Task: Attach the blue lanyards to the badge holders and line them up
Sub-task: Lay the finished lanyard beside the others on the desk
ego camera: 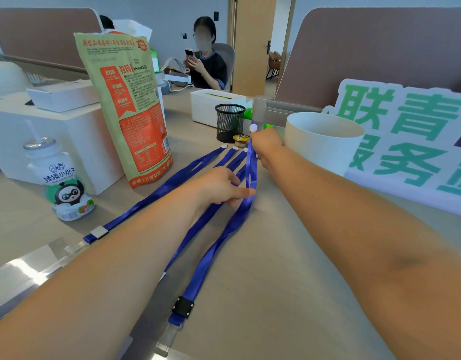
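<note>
desk [276,281] glare blurs badge holders [169,336]; left forearm [107,268] covers one lanyard [187,241].

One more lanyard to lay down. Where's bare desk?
Bare desk lies right of the lanyard with the black clip, up to the green-lettered sign. A smaller patch sits between the bottle and the leftmost lanyard. Crowded around the mesh pen cup.

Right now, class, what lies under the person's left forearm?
A blue lanyard runs beneath the left forearm; its lower end, and whatever is attached there, is covered by the arm.
</note>
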`<act>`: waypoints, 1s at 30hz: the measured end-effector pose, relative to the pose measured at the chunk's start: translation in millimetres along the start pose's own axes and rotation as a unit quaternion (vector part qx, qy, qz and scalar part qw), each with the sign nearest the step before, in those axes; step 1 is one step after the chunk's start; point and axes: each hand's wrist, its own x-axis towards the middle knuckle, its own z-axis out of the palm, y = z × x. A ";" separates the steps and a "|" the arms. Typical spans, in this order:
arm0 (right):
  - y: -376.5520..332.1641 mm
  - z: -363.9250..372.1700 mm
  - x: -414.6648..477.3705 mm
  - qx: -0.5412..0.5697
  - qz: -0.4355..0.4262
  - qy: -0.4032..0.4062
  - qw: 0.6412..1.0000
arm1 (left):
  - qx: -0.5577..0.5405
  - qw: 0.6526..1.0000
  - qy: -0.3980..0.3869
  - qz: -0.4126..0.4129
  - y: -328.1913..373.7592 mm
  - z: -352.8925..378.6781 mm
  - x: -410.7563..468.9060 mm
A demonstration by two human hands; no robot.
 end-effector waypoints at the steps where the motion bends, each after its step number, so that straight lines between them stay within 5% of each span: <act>1: -1.0 1.4 2.2 0.019 0.008 -0.004 1.000 | -0.004 1.000 -0.001 -0.001 0.2 -1.1 -1.3; 5: -5.0 -1.8 -0.9 0.028 -0.007 -0.042 0.999 | -0.040 0.999 -0.013 0.000 -1.0 -2.4 -1.7; 10: -10.9 -9.9 -5.4 0.108 -0.031 -0.063 0.992 | -0.101 0.992 0.075 0.002 0.8 -2.2 2.4; 15: -14.7 -15.7 -10.0 0.093 -0.060 -0.066 0.992 | -0.179 0.979 0.093 0.034 7.8 -2.6 6.6; 25: -11.4 -22.8 -6.6 0.007 -0.133 -0.036 0.991 | -0.149 0.959 0.236 0.048 7.8 3.6 19.2; 30: -10.5 -21.9 -7.6 0.040 -0.134 -0.042 0.989 | -0.223 0.961 0.156 0.056 12.7 8.2 17.6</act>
